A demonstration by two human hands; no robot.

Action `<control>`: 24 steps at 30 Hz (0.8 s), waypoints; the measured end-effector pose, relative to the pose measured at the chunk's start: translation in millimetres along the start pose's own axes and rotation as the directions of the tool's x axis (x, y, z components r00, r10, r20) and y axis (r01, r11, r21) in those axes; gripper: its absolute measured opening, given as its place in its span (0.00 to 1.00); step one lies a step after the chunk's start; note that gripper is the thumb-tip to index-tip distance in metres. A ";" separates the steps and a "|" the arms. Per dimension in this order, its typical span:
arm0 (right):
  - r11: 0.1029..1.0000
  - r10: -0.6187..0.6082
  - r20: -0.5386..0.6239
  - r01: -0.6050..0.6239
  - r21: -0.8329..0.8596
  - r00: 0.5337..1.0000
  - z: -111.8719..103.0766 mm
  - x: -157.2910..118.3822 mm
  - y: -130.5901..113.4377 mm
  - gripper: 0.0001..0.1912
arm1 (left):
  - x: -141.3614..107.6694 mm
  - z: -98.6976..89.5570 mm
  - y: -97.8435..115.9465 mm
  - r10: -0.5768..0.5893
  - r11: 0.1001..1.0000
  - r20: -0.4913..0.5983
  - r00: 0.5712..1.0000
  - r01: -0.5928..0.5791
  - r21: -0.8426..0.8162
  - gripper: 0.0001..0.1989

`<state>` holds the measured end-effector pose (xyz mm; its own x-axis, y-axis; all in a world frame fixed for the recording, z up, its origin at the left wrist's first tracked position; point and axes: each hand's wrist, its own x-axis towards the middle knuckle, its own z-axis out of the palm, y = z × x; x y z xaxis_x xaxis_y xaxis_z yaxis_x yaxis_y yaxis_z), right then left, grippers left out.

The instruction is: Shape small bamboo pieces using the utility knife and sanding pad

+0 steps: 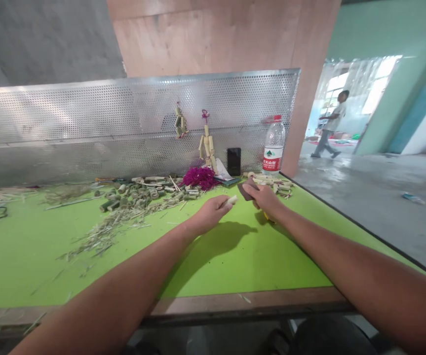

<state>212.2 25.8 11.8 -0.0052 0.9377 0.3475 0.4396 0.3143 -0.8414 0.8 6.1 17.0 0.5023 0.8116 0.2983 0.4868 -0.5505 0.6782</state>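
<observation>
My left hand (213,214) is closed around a short pale bamboo piece (232,200), whose end sticks out past the thumb to the right. Just across from it, my right hand (265,198) pinches a dark brown flat piece that looks like sandpaper (245,192). A small gap separates the bamboo from the brown sheet. Under my right wrist a yellow object (268,217) is mostly hidden. Beyond my right hand lie several pale bamboo pieces (281,185) in a loose pile.
Green bamboo segments (149,190) and shavings (105,234) cover the green tabletop (213,266) at left. Purple cord (200,177), a black phone (234,161) and a water bottle (274,145) stand at the back. Bamboo figures (208,143) hang on perforated metal. Another person (333,123) walks beyond.
</observation>
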 end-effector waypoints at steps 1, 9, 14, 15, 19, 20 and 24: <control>1.000 -0.008 0.021 0.008 -0.006 1.000 1.4 -2.4 -2.6 0.25 | 0.8 0.1 -1.9 -0.042 0.999 -0.021 0.999 0.042 0.003 0.16; 0.977 -0.156 0.147 0.174 -0.123 0.977 25.1 -14.0 -16.9 0.27 | 7.2 8.2 -8.8 -0.053 0.995 -0.030 0.998 0.051 -0.089 0.14; 0.991 -0.103 0.146 0.114 -0.072 0.984 16.9 -7.0 -12.6 0.26 | 3.1 4.1 -2.3 -0.067 0.997 -0.022 0.998 0.066 -0.027 0.13; 0.996 -0.062 0.119 0.068 -0.050 0.991 13.2 -4.5 -10.3 0.26 | 1.3 2.8 0.2 -0.059 0.998 -0.006 0.998 0.059 -0.013 0.14; 0.996 0.078 -0.037 -0.075 0.054 0.996 -0.7 2.6 -1.4 0.24 | -2.3 1.3 6.5 0.049 0.998 0.011 0.999 -0.050 0.025 0.15; 0.994 0.072 -0.041 -0.068 0.081 0.997 -1.6 2.2 -1.3 0.24 | -1.5 2.0 5.5 0.049 0.998 -0.012 0.999 -0.049 0.030 0.16; 0.997 -0.076 0.087 0.075 0.016 0.993 9.3 -8.0 -11.6 0.27 | 5.0 6.3 -5.3 -0.068 0.996 -0.004 0.998 0.068 -0.054 0.18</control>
<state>198.8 16.0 14.9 -0.1165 0.9204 0.3733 0.4233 0.3860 -0.8196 5.3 11.9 10.7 0.4649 0.8481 0.2542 0.4804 -0.4828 0.7322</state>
